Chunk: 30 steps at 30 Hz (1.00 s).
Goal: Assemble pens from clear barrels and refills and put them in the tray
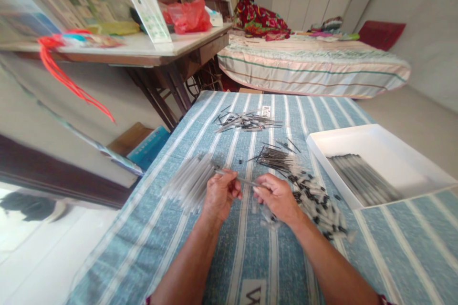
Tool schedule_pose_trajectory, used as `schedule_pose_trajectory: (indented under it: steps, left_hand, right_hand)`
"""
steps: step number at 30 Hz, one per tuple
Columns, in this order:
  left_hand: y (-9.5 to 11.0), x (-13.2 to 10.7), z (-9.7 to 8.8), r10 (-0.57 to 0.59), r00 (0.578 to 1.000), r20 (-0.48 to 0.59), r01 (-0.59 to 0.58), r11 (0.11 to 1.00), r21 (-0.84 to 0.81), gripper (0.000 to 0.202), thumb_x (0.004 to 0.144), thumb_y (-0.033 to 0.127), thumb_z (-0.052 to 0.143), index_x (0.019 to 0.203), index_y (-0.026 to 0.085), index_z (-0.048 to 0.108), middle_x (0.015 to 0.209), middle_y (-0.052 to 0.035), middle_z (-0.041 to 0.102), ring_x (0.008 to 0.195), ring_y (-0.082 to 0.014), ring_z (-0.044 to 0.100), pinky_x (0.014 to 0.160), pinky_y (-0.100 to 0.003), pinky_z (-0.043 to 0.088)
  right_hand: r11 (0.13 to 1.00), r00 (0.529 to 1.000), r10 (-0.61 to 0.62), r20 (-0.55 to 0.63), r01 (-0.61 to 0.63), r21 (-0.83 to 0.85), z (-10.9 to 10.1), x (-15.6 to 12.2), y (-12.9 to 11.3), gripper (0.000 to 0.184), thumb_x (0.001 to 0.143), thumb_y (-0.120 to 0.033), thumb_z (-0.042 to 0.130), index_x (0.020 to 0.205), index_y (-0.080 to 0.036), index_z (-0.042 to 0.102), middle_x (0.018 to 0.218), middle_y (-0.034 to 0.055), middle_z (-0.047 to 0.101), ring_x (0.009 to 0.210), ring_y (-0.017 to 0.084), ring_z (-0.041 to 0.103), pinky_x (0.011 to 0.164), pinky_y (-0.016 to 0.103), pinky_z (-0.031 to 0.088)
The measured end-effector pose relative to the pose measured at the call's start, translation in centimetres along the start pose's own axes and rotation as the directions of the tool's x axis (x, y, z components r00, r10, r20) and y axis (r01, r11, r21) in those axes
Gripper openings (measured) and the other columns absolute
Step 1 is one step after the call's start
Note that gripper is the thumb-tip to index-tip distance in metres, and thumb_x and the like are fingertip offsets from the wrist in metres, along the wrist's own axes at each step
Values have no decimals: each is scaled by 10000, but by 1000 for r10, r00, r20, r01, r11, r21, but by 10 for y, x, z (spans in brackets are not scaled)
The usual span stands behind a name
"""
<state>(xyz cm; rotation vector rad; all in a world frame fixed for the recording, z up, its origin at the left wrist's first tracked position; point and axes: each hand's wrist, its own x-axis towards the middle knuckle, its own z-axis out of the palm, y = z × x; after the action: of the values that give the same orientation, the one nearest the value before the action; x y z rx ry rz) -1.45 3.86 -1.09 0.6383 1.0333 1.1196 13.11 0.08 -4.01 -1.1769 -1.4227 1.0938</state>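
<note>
A slim grey pen (247, 181) lies level between my two hands, above the striped cloth. My left hand (219, 195) pinches its left part, and my right hand (279, 199) grips its right end with closed fingers. Beside my left hand is a pile of translucent pen barrels (189, 182). Dark thin refills (275, 158) are bunched just beyond my right hand. Small clear parts with black ends (324, 207), perhaps caps, spread to the right of that hand. A few more clear pieces (269, 217) lie under my right wrist.
A white open box (404, 157) stands at the right, with a row of grey pens (361, 178) inside. Farther back lies a loose heap of thin sticks (246, 121). A desk (143, 55) overhangs at the left; a bed (315, 64) is behind the table.
</note>
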Motion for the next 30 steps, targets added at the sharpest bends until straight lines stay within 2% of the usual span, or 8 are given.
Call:
schedule_pose_trajectory:
  steps: [6,12,15,17,19,23,27,30]
  left_hand:
    - [6,0,3,11,1000,-9,-10,999,32,166,619,226,667,648,162,517,402,49,529,305,-73,385,340,-212,380]
    - [5,-5,10,-43,992,115,30,994,109,178,619,244,702,651,151,553,445,29,559,360,-83,425,383,-222,401]
    - [4,-6,12,-55,984,169,29,988,152,210,646,316,696,643,141,581,481,11,577,387,-83,438,403,-225,407]
    - [4,-5,10,-47,982,183,17,986,164,224,664,351,681,686,139,612,492,8,581,396,-82,436,415,-224,406]
    - [3,-2,7,-36,983,181,3,985,175,223,668,352,679,727,143,631,496,10,581,402,-80,433,424,-220,401]
    - [0,2,4,-46,982,183,-1,968,250,201,665,333,686,713,145,633,517,6,586,427,-83,437,436,-213,393]
    - [-3,-1,8,-84,978,188,8,928,372,201,654,335,692,653,147,621,523,8,581,424,-87,445,438,-210,389]
    - [-4,-4,12,-96,977,190,9,911,413,218,640,351,694,615,151,613,510,12,567,415,-91,443,428,-212,383]
  right_hand:
    - [953,993,-116,17,116,-281,-9,4,-11,86,801,-228,504,832,-188,573,533,-55,496,471,89,462,477,188,337]
    - [798,967,-239,82,244,-551,-13,8,-19,135,791,-244,547,666,-195,549,560,-51,490,535,87,458,535,196,317]
    - [728,959,-274,66,252,-637,-25,10,-22,191,780,-233,563,599,-192,521,559,-48,488,548,91,462,544,203,314]
    - [703,956,-292,-36,189,-686,-43,9,-24,182,793,-243,550,618,-191,545,594,-35,512,577,98,485,564,206,330]
    - [678,928,-306,-211,57,-733,-68,4,-22,178,819,-261,516,674,-186,586,652,-9,548,624,113,515,598,213,355]
    - [518,774,-382,-504,-273,-811,-128,-19,-6,221,826,-312,495,737,-176,644,760,48,596,722,168,544,663,260,380]
    - [321,723,-386,-573,-477,-818,-169,-47,12,257,823,-324,494,721,-175,676,812,78,624,750,198,545,667,292,373]
    - [220,746,-363,-559,-514,-829,-179,-58,19,269,820,-326,497,706,-182,693,858,96,632,780,213,538,692,312,362]
